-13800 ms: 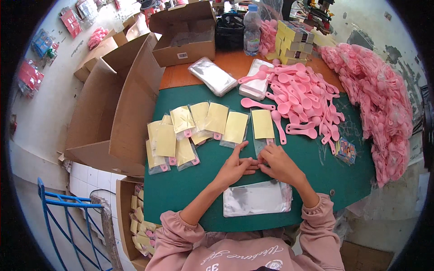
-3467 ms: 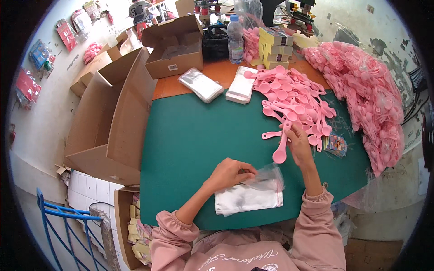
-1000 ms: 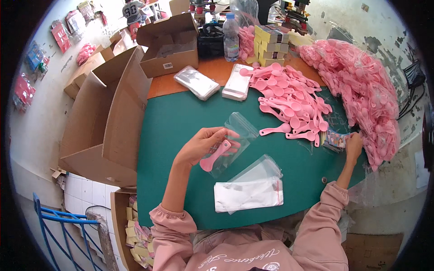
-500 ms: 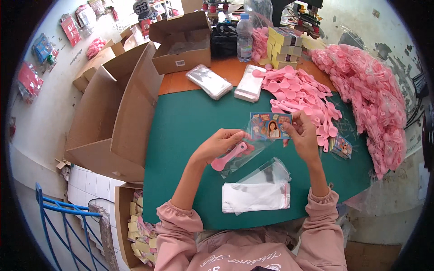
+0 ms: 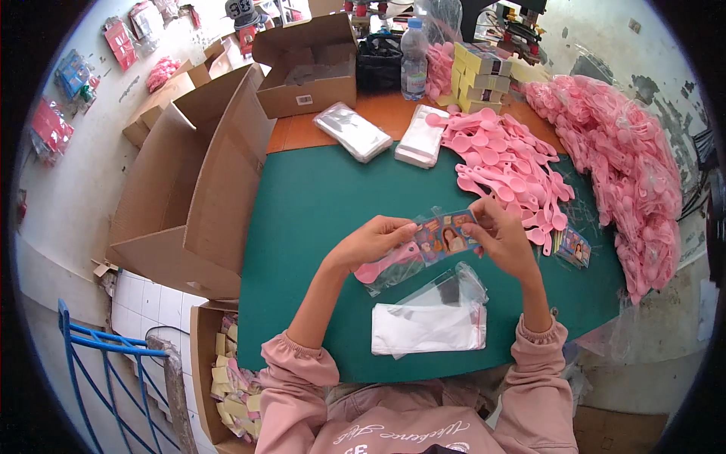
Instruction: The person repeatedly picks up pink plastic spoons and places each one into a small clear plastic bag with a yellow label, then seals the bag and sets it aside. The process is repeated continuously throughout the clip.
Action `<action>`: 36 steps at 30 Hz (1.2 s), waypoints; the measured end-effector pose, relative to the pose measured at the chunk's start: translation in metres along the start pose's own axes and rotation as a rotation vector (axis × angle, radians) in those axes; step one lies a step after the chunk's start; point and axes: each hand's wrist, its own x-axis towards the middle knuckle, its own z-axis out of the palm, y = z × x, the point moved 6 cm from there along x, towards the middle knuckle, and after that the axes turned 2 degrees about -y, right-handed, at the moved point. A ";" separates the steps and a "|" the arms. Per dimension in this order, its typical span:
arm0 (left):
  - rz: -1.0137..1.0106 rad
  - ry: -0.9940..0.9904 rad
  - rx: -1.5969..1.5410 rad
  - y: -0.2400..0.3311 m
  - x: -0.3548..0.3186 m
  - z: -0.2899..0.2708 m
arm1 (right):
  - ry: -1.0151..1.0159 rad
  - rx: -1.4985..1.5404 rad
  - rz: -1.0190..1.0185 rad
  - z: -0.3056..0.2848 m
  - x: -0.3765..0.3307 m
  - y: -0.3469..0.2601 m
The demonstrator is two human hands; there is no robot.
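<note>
Printed card (image 5: 451, 237) gripped by both hands; green table (image 5: 318, 212), possibly matted; cardboard boxes (image 5: 197, 197) left.

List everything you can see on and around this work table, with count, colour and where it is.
clear bag with pink spoon: one, held in both hands above the mat
picture card: one, multicoloured, at the bag's mouth
stack of clear bags: one, whitish, near edge of the mat
green mat: one, covering the table
loose pink spoons: many, far right of the mat
bagged pink spoons: large heap, right edge
card stack: one, multicoloured, right of the hands
film packs: two, clear and white, far end
water bottle: one, clear, far end
cardboard boxes: several, brown, left
left hand: grips the bag
right hand: holds the card
</note>
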 end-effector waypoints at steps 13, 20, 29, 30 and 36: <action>-0.072 0.090 0.488 0.017 -0.006 0.017 | -0.446 -0.045 0.088 0.037 0.010 0.042; 0.027 0.104 -0.123 -0.014 -0.022 -0.027 | -0.181 0.445 0.247 0.023 0.027 0.073; -0.015 0.138 -0.168 -0.014 -0.019 -0.024 | -0.264 0.272 0.261 0.021 0.024 0.074; 0.033 0.167 -0.151 -0.014 -0.017 -0.022 | -0.263 0.271 0.260 0.022 0.025 0.077; -0.043 0.353 -0.383 -0.039 -0.019 0.002 | 0.187 -0.096 0.081 0.010 0.028 0.037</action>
